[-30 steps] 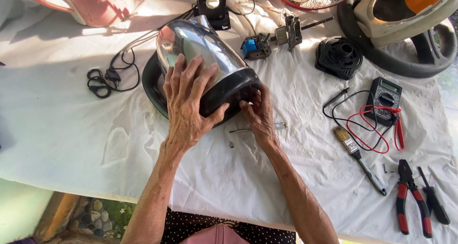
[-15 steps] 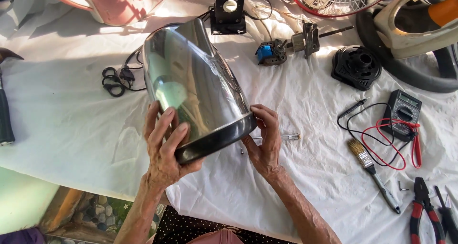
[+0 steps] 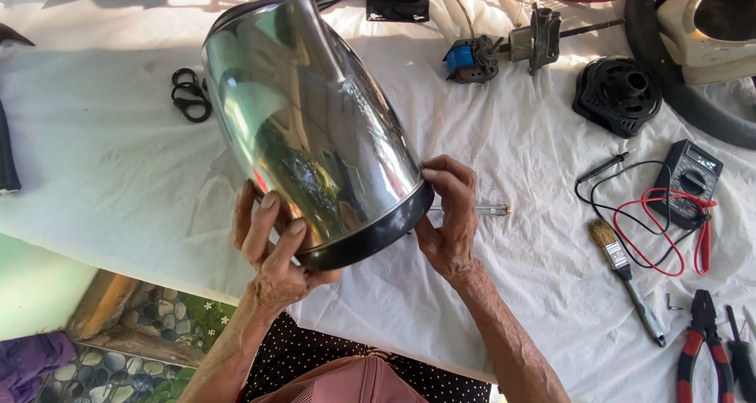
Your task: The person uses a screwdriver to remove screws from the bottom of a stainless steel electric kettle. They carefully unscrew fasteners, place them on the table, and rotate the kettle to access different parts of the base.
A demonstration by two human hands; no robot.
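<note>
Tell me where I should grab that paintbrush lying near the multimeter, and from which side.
Take the paintbrush by its handle, the long slim part running toward the lower right, coming down from above. It lies flat on the white cloth, with bare cloth on both sides of the handle, so fingers can close across it. The bristle end points up-left toward the red test lead, so probably avoid that end.

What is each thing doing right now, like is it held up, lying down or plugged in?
Steel kettle: lifted, tilted, base toward the person.
Left hand: gripping the kettle's base rim.
Right hand: fingers on the base rim.
Multimeter: lying flat, leads attached.
Paintbrush: lying on the cloth.
Pliers: lying shut.
Small motor: lying loose.
</note>
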